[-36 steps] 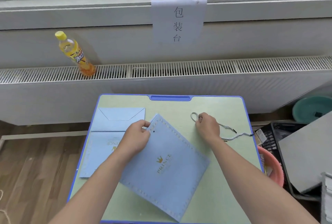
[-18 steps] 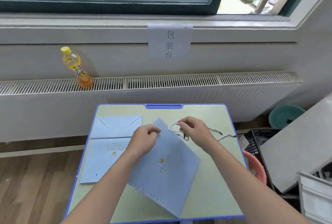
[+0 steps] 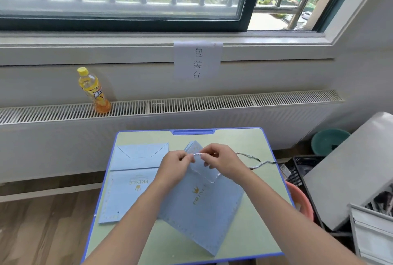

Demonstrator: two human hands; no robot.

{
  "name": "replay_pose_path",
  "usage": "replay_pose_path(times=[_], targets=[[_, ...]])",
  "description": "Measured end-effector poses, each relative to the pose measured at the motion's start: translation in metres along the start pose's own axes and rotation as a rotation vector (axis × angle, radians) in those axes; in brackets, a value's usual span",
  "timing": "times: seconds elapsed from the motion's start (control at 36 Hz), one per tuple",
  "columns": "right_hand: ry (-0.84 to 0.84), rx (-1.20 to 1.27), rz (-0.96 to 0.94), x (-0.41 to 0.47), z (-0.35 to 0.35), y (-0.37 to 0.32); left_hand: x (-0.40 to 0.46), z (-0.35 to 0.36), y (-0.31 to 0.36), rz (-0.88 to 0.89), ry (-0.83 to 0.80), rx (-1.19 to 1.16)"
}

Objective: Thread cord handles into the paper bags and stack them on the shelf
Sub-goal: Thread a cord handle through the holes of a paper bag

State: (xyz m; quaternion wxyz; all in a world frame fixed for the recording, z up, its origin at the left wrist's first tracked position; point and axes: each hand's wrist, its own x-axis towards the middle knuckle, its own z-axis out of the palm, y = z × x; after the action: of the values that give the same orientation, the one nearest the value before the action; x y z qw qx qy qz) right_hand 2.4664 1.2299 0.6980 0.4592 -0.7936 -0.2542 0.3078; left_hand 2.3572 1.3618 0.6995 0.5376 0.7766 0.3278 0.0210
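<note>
The pale blue paper bag (image 3: 204,207) carries a gold crown and "PRINCE" print and lies flat, turned diagonally, on the green table (image 3: 259,232). Its upper corner sits directly under both hands. The left hand (image 3: 175,166) pinches the twisted white cord (image 3: 253,167) at that corner; the right hand (image 3: 221,161) grips the same cord just beside it. A second bag (image 3: 129,192) lies flat to the left.

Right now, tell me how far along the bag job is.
Done: nothing finished shows; no bag has a handle. In hand: both hands, left and right, pinch a cord at the top corner of the tilted bag. Left: thread it, do the flat bag beside it, then stack both.
</note>
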Motion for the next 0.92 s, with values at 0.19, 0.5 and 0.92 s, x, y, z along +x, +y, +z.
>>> replay_pose_path(times=[0.19, 0.5, 0.92], targets=[[0.093, 0.4, 0.093, -0.006, -0.002, 0.001, 0.004, 0.0, 0.0, -0.014, 0.006, 0.046], [0.084, 0.686, 0.147, -0.006, 0.006, -0.004, 0.004, 0.002, -0.006, 0.004, 0.037, -0.027], [0.134, -0.144, 0.104, -0.007, 0.029, -0.003, -0.002, 0.001, -0.011, -0.1, 0.048, -0.127]])
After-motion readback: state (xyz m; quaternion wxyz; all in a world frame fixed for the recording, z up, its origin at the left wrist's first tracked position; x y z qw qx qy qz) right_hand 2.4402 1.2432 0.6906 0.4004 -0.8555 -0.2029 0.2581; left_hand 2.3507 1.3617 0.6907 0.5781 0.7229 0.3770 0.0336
